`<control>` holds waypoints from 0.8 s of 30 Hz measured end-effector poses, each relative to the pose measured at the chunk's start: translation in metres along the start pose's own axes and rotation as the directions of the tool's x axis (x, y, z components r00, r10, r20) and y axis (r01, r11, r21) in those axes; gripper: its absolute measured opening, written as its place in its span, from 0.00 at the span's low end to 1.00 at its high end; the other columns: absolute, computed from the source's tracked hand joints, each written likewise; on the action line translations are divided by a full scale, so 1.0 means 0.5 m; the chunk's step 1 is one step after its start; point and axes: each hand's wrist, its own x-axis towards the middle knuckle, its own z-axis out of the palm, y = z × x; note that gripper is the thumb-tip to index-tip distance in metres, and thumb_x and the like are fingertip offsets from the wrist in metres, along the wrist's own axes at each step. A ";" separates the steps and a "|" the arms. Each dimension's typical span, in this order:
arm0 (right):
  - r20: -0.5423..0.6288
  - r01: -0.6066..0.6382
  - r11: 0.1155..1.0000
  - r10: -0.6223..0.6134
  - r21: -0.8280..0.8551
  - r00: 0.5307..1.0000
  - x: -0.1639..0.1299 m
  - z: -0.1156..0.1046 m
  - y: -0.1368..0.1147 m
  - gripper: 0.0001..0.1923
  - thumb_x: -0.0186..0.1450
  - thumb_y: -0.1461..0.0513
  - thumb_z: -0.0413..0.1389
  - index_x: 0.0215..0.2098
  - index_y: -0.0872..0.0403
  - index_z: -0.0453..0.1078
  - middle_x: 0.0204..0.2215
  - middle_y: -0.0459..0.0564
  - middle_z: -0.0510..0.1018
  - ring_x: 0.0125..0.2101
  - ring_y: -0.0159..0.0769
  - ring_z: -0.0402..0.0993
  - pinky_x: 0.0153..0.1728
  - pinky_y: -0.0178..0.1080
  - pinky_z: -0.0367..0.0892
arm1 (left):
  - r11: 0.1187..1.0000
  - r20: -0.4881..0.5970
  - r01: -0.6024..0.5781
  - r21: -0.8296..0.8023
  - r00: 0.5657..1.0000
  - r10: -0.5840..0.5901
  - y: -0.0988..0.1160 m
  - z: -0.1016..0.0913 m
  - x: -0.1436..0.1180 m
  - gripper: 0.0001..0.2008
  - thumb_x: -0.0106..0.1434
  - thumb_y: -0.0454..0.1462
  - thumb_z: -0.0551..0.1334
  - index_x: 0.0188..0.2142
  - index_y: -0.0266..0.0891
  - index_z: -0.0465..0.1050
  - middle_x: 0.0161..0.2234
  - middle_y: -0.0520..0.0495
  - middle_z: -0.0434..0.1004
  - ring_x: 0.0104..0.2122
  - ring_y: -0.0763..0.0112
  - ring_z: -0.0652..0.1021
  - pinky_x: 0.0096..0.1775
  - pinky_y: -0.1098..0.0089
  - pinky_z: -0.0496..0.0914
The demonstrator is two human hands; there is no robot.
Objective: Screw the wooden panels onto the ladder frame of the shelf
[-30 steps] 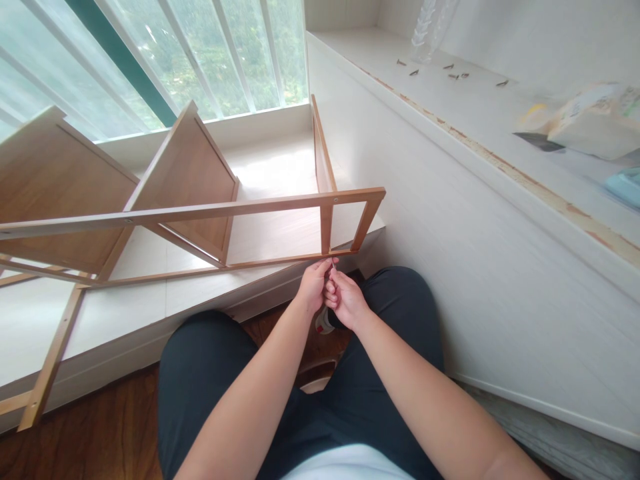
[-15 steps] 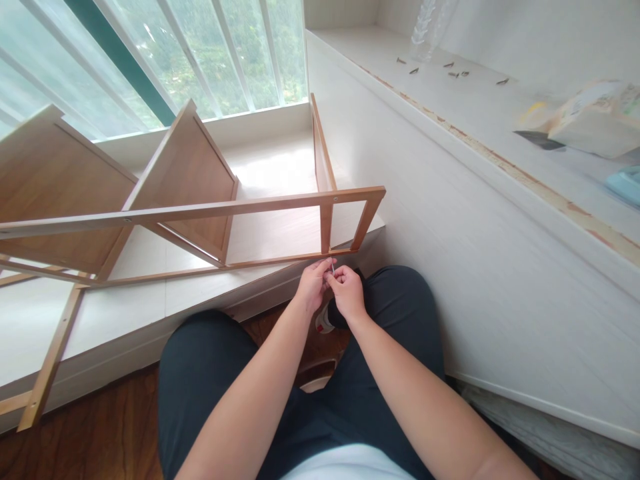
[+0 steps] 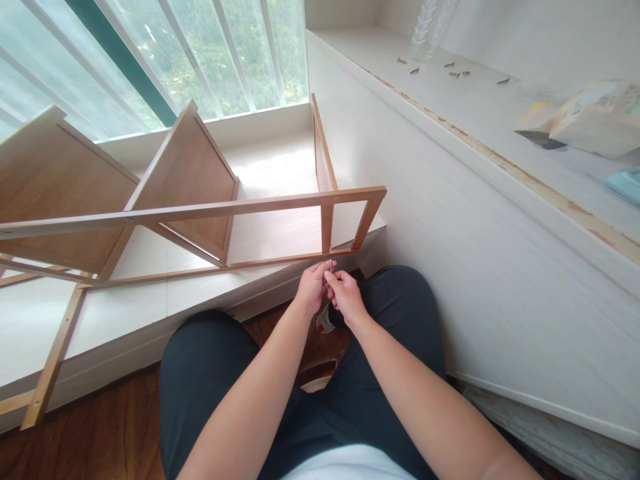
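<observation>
Just below the middle of the head view, at about 6 o'clock from the lower rail of a wooden shelf frame (image 3: 210,212), the left hand (image 3: 311,288) and the right hand (image 3: 344,295) meet fingertip to fingertip. Between them stands a thin metal pin (image 3: 331,266), probably a screw or a small key, upright with its tip touching the underside of the rail beside a short upright strut. Both hands are pinched around this pin, the left thumb and forefinger from the 9 o'clock side and the right fingers from the 3 o'clock side; which hand bears it more cannot be told. The frame lies tilted on a white window ledge (image 3: 125,313), its long rails running toward 9 o'clock, with two brown panels (image 3: 190,180) standing slanted inside it. Under the hands, toward 6 o'clock, a small object with a red and white end (image 3: 324,325) rests between the person's knees, which are clad in dark trousers (image 3: 210,373). At 1 o'clock a white counter (image 3: 450,113) carries several loose dark screws (image 3: 455,73) near a clear bottle (image 3: 425,30), and at 3 o'clock lies a pale packet (image 3: 590,120). Beyond the ledge, at 11 o'clock, barred windows (image 3: 200,53) show greenery.
</observation>
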 end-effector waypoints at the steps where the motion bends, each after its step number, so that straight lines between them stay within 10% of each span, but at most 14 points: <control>1: -0.002 -0.007 1.000 0.007 0.001 1.000 -0.001 0.000 0.000 0.19 0.61 0.46 0.61 0.31 0.52 0.65 0.14 0.38 0.68 0.13 0.25 0.56 0.13 0.31 0.48 | 1.000 0.008 0.000 0.007 1.000 0.000 0.000 0.000 -0.001 0.18 0.51 0.44 0.73 0.37 0.34 0.79 0.27 0.51 0.72 0.18 0.77 0.70 0.14 0.74 0.57; 24: -0.059 0.027 0.997 -0.022 0.074 0.998 0.007 -0.003 0.010 0.17 0.59 0.49 0.62 0.33 0.51 0.63 0.14 0.35 0.66 0.13 0.25 0.53 0.15 0.30 0.46 | 1.000 -0.012 -0.005 -0.020 1.000 0.005 -0.002 0.005 0.015 0.18 0.50 0.43 0.74 0.36 0.33 0.80 0.25 0.52 0.71 0.22 0.77 0.71 0.21 0.75 0.62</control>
